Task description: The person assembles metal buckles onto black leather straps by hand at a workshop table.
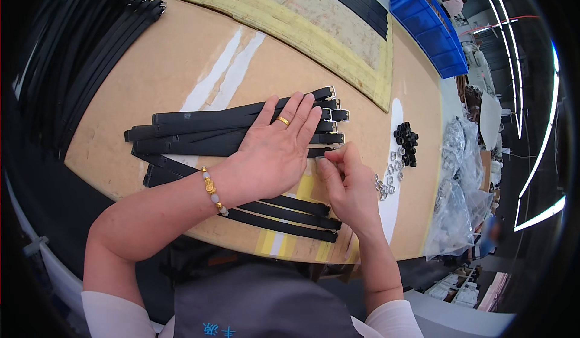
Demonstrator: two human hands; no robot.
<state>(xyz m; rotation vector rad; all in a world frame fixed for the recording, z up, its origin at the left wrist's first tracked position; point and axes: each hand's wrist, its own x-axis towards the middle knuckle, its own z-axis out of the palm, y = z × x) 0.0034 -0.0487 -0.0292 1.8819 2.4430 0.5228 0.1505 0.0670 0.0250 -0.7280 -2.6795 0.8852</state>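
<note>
My left hand (pixel 278 141) lies flat, fingers stretched out, on a fanned pile of black belts (pixel 199 138). Silver buckles (pixel 344 115) finish the belts' right ends, just past my fingertips. Close beside it, my right hand (pixel 349 184) is closed in a pinch at the end of a black strap (pixel 318 153). Its curled fingers hide whether a buckle is in that grip. Nearer me, several separate black straps (pixel 284 217) lie side by side, their right ends without visible buckles.
Loose silver buckles (pixel 389 178) and small black loops (pixel 406 141) lie to the right. A large heap of buckled belts (pixel 84 54) covers the far left. A yellow-edged board (pixel 290 42) and a blue crate (pixel 426 23) stand farther back. Clear plastic bags (pixel 456 205) sit at the right edge.
</note>
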